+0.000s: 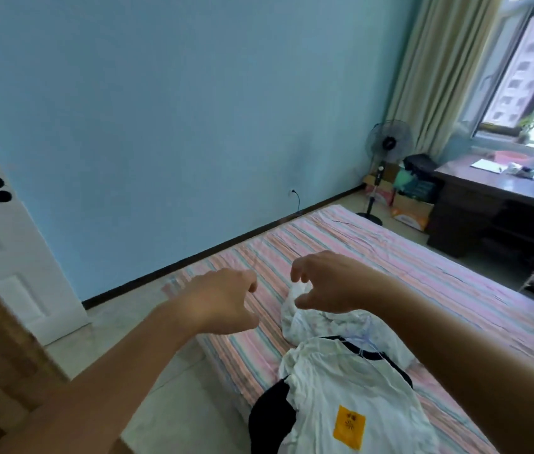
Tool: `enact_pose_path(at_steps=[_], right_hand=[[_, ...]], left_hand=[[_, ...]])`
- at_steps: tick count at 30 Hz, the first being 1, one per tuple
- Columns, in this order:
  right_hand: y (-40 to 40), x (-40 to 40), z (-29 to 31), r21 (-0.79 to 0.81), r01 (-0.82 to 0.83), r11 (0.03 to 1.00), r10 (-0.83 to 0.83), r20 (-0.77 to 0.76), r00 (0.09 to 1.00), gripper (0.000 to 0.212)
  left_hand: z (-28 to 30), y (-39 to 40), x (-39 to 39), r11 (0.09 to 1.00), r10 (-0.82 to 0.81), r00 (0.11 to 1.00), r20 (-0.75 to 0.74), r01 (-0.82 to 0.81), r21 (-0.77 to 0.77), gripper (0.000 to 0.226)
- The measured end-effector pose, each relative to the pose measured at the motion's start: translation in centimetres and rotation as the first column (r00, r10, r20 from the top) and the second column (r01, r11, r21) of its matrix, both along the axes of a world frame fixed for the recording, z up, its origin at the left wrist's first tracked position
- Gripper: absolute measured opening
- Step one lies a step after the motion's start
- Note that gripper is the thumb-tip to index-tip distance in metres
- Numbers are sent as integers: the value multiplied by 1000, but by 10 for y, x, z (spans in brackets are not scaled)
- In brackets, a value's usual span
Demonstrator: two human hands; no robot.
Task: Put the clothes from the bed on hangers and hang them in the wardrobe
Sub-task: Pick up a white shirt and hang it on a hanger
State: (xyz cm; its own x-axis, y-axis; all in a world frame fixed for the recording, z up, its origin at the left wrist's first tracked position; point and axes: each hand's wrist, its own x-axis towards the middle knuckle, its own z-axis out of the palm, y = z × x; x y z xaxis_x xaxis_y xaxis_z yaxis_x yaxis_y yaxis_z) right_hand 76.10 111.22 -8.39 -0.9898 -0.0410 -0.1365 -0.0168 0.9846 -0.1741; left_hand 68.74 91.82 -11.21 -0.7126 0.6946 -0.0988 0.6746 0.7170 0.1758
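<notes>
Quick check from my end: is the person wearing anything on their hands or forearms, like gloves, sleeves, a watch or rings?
Nothing shows. The left hand and right hand are bare, without gloves, and both forearms are uncovered as far as the frame shows. No watch, bracelet or ring is visible, though the picture is slightly blurred.

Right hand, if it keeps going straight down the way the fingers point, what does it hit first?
Most likely the crumpled white garment just under the right hand, which lies on the striped bed. The fingertips seem just above the cloth, though depth is hard to judge.
</notes>
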Motion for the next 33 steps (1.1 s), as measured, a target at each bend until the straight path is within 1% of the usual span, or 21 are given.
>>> enact_pose_path(at_steps=[3, 6, 8, 10, 15, 17, 19, 23, 28, 33], right_hand=[[17, 15, -4, 0, 90, 996, -90, 13, 996, 40], [38, 27, -10, 3, 171, 985, -171, 29, 985, 39], [55, 35, -16, 5, 219, 976, -219, 36, 975, 39], [75, 43, -23, 14, 264, 964, -265, 40, 963, 39], [135, 51, -45, 8, 352, 936, -351, 70, 934, 39], [161, 50, -55, 7, 380, 925, -379, 65, 923, 37], [185, 47, -69, -3, 401, 916, -400, 45, 915, 34], [230, 41, -104, -19, 442, 897, -440, 50, 896, 31], [284, 33, -159, -83, 520, 850, -515, 73, 854, 30], [328, 26, -227, -100, 582, 807, -573, 107, 812, 28]], left_hand=[[0, 20, -3, 998, -65, 997, 39, 64, 12, 53], [-4, 44, -6, 989, -145, 987, 68, 145, 8, 57], [-11, 63, -10, 983, -186, 980, 66, 185, 17, 52], [-20, 83, -14, 980, -199, 978, 57, 198, 36, 45], [-46, 141, -25, 967, -234, 972, 36, 229, 113, 36], [-57, 167, -29, 958, -241, 970, 33, 233, 168, 33], [-70, 194, -34, 954, -244, 969, 46, 231, 191, 31], [-104, 245, -48, 962, -246, 962, 117, 228, 147, 27], [-164, 296, -68, 970, -240, 951, 196, 227, 91, 23], [-230, 336, -89, 987, -162, 931, 327, 155, 49, 18]])
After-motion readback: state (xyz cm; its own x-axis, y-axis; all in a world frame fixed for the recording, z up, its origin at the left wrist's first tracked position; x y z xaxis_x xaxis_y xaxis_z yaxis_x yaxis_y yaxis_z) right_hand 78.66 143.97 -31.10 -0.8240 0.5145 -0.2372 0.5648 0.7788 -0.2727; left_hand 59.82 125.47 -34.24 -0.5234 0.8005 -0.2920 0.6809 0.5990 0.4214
